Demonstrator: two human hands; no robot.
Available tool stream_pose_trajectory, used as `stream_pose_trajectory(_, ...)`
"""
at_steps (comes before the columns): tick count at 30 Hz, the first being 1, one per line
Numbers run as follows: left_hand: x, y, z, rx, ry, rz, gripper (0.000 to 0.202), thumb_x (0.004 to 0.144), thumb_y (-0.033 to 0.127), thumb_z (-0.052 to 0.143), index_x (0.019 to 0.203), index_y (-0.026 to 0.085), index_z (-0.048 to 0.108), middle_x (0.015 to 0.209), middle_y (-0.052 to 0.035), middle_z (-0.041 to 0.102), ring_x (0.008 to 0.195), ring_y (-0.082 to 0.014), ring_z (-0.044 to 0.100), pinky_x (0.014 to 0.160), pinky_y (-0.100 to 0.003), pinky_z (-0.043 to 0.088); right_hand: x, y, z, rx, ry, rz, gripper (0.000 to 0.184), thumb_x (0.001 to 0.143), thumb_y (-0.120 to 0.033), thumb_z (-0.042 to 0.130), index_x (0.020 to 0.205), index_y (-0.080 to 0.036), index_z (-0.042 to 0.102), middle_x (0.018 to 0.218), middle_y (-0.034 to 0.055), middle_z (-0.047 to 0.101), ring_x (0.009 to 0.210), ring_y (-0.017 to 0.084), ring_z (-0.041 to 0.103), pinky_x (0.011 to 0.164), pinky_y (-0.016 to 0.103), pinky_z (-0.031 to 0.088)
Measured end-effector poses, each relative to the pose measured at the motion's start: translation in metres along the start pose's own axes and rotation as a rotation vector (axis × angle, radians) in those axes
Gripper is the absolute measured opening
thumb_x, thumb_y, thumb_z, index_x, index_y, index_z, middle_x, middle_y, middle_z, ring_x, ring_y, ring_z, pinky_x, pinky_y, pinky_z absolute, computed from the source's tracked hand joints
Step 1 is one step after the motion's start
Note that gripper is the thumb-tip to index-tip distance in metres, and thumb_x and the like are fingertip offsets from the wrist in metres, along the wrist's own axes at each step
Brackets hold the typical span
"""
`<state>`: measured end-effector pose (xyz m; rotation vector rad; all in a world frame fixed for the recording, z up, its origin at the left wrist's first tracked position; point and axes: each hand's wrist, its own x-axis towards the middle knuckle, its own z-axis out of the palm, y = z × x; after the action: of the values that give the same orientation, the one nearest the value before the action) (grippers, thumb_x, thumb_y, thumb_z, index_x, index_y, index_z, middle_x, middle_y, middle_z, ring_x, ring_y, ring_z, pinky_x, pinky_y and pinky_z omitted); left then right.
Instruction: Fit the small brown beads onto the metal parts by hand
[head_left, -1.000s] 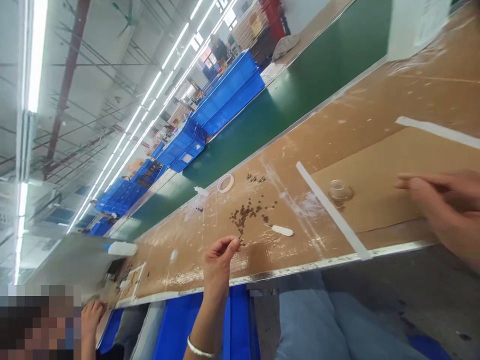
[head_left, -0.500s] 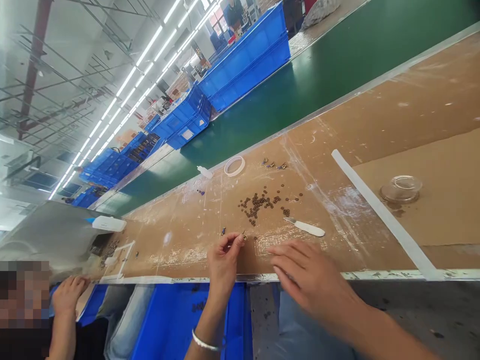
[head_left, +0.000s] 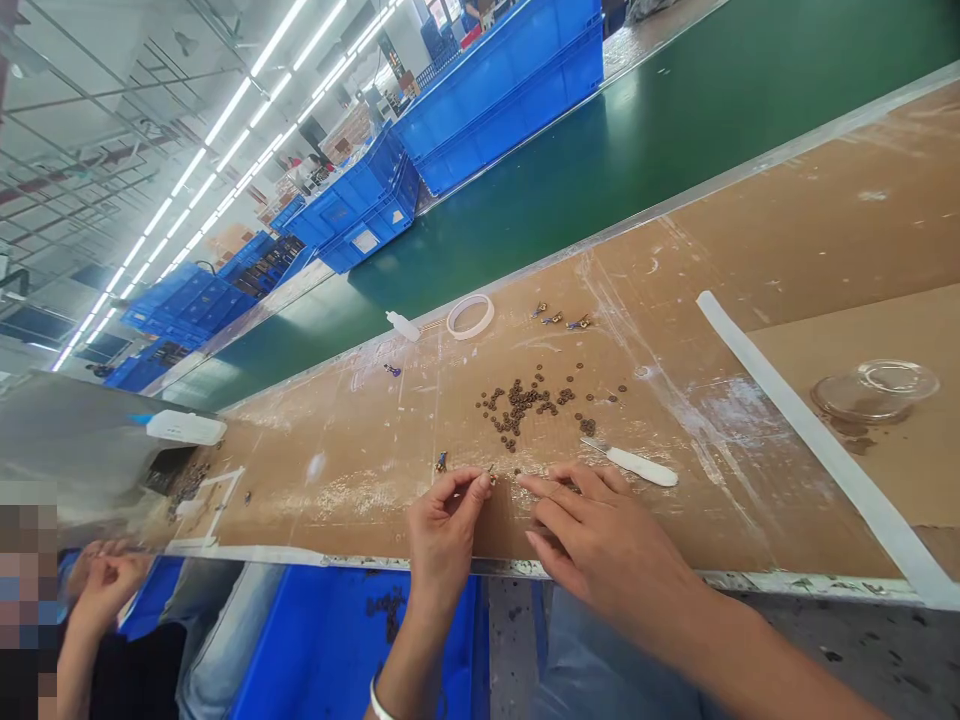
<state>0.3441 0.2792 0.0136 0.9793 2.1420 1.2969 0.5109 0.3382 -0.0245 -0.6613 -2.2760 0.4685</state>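
My left hand pinches a tiny brass-coloured part between thumb and forefinger, low over the brown cardboard-covered bench. My right hand lies beside it with fingers spread, its fingertips almost touching the left hand's, holding nothing I can see. Just beyond both hands lies a scatter of several small brown ring-shaped parts. A white-handled small tool rests on the bench right of my right hand's fingers.
A tape ring, a small white bottle and three small assembled parts lie near the green conveyor belt. A clear lid sits at right. Blue crates stand beyond. A co-worker's hands are at far left.
My right hand came from the far right across the bench and now rests next to my left hand. The left hand stayed pinched on the small part. The view tilted down.
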Motion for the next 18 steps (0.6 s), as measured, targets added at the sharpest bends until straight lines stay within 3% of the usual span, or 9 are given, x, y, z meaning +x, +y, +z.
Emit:
stream_pose_trajectory(10, 0.001, 0.012, 0.008, 0.232, -0.056, 0.078, 0.017, 0.077, 0.036, 0.069, 0.078, 0.02, 0.075, 0.073, -0.0026, 0.074, 0.07, -0.0172, 0.067, 0.068, -0.026, 0.051, 0.0, 0.001, -0.004, 0.028, 0.052, 0.028, 0.01, 0.089, -0.017, 0.056, 0.082, -0.017, 0.064, 0.111, 0.0021, 0.071, 0.101, 0.025, 0.056, 0.087, 0.041, 0.037)
stream_pose_trajectory(18, 0.005, 0.019, 0.011, 0.354, -0.156, 0.116, 0.016, 0.08, 0.035, 0.066, 0.078, 0.021, 0.075, 0.074, -0.0025, 0.075, 0.07, -0.0184, 0.068, 0.069, -0.028, 0.051, -0.004, 0.002, -0.012, 0.114, 0.209, 0.117, 0.013, 0.092, -0.014, 0.052, 0.086, -0.015, 0.063, 0.091, 0.0038, 0.071, 0.093, 0.023, 0.056, 0.083, 0.038, 0.038)
